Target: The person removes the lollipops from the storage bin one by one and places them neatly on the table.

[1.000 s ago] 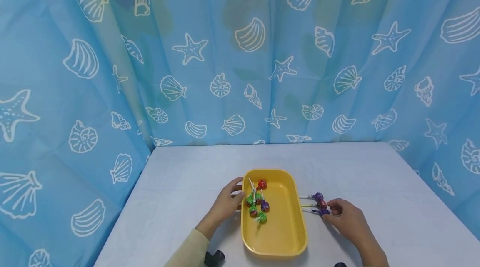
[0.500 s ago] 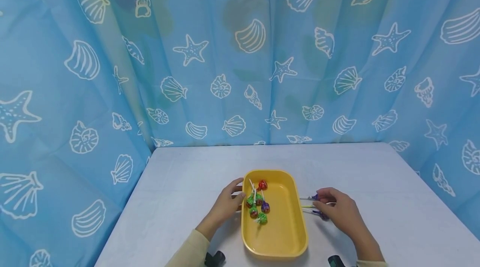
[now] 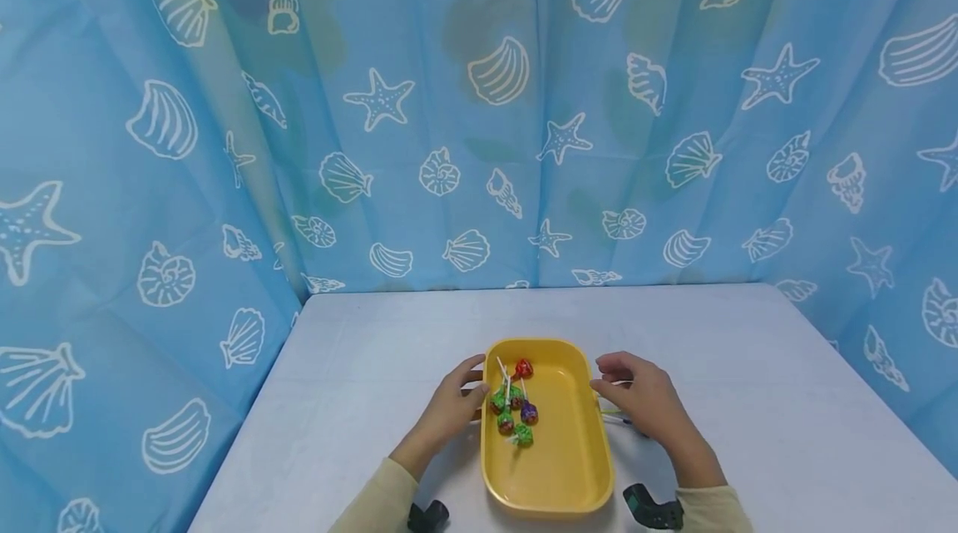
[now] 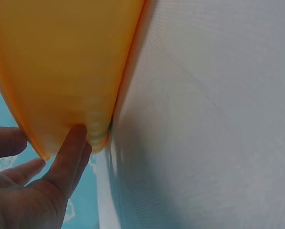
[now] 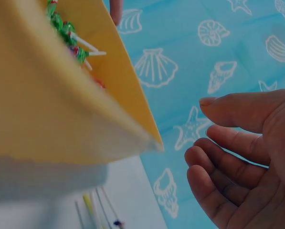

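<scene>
A yellow tray (image 3: 557,466) stands on the table with several lollipops (image 3: 506,421) at its left side, wrapped in green, red and purple. My left hand (image 3: 452,396) is at the tray's left side. In the left wrist view its extended fingers (image 4: 68,157) touch the outer wall. My right hand (image 3: 647,396) hovers beside the upper right rim, fingers loosely bent, nothing between them in the right wrist view. Below it more lollipops lie on the table, mostly hidden by the hand; a yellow stick (image 3: 615,412) shows, and several sticks appear low in the right wrist view.
A white cloth covers the table (image 3: 374,350). Blue curtains (image 3: 449,125) with shell and starfish prints enclose the back and sides. Dark wrist devices (image 3: 653,508) sit near both sleeves.
My right hand has moved left and away from me, from the loose lollipops to the tray's right rim. My left hand and the tray have stayed in place.
</scene>
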